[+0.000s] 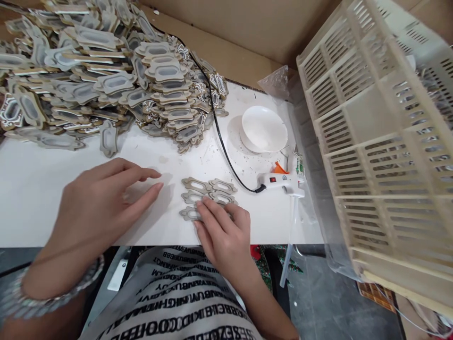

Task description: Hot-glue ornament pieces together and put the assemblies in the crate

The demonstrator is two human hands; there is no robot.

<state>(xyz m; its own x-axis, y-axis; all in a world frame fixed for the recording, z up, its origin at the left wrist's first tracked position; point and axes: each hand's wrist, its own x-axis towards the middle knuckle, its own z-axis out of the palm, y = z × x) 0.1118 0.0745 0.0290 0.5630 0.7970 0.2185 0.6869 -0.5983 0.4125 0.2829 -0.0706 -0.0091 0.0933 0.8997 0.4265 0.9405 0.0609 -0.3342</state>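
Six small grey ornamental frame pieces (195, 185), each with an oblong opening, lie in two columns on the white table. My right hand (224, 231) has its thumb and fingertips around the lower right frame piece (226, 213), which is mostly hidden beneath it. To the left, my left hand (102, 198) hovers over the table, thumb and index finger apart, with nothing between them. A large heap of similar frame pieces (99, 85) fills the table's back left.
A white glue gun (279, 182) with a clear glue stick lies at the right, its black cable (220, 137) running back past the heap. Behind it stands a white bowl (264, 129). A large cream plastic crate (368, 137) rises along the right side. Small crumbs dot the white table (155, 231).
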